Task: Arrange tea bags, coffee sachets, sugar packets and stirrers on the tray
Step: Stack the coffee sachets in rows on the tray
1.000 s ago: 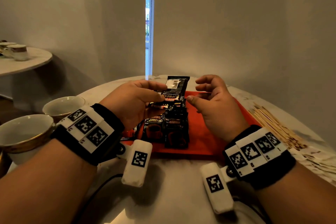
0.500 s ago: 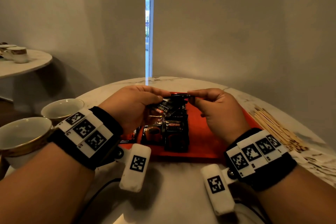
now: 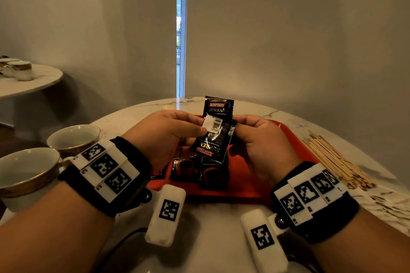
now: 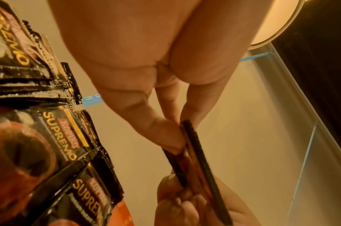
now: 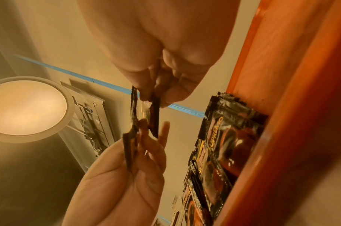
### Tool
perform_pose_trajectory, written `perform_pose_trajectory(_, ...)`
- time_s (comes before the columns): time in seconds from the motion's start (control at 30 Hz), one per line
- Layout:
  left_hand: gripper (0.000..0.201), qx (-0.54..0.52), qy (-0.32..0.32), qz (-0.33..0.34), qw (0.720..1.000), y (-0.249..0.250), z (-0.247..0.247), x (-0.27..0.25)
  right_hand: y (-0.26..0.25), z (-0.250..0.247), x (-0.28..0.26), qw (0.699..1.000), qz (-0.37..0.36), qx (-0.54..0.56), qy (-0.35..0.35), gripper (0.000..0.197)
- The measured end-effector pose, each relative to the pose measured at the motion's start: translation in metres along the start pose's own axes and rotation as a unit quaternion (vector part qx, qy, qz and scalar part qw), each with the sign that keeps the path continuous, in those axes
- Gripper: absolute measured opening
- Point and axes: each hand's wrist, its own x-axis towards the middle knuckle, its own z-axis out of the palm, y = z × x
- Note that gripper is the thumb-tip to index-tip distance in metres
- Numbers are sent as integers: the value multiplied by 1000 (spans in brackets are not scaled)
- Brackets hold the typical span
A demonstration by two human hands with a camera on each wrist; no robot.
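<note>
Two black Kopiko coffee sachets (image 3: pixel 218 107) are held up above the red tray (image 3: pixel 296 139). One stands upright and the other (image 3: pixel 211 147) hangs down with its barcode side towards me. My left hand (image 3: pixel 199 128) pinches their left edge. My right hand (image 3: pixel 236 125) pinches the right edge. Seen edge-on in the wrist views, the held sachets (image 4: pixel 193 152) (image 5: pixel 153 116) sit between the fingertips of both hands. More coffee sachets (image 3: pixel 200 173) (image 4: pixel 55 152) (image 5: pixel 223 146) lie in a row on the tray's left half.
Wooden stirrers (image 3: pixel 332 158) lie in a pile on the marble table right of the tray, with paper packets (image 3: pixel 390 204) nearer the right edge. Two gold-rimmed cups (image 3: pixel 73 137) (image 3: pixel 24 169) stand at the left. A second table (image 3: pixel 28 84) is at the far left.
Half a second ago both hands pinched the sachets low over the tray. They have since lifted them, and the two sachets now stand spread one above the other.
</note>
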Motion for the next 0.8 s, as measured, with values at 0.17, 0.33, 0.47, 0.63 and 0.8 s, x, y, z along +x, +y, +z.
perform_pose_trajectory(0.17,18,-18,34,18,999,-2,-1,4,0,6,0,995,49,81,-35,26)
perform_pose_trajectory(0.33,12,-14,42,30,999,-2,3,3,1,6,-7,995,58,32,-72,39)
perform_pose_trajectory(0.47,8,-4,24,8,1000,0,3,0,3,6,-9,997,40,-23,-64,21)
perform_pose_trajectory(0.63,16,52,97,15,994,2,-10,5,4,6,-5,997,58,5,-54,24)
perform_pose_trajectory(0.8,24,14,99,7,995,2,-7,8,2,6,-9,991,86,15,-96,24)
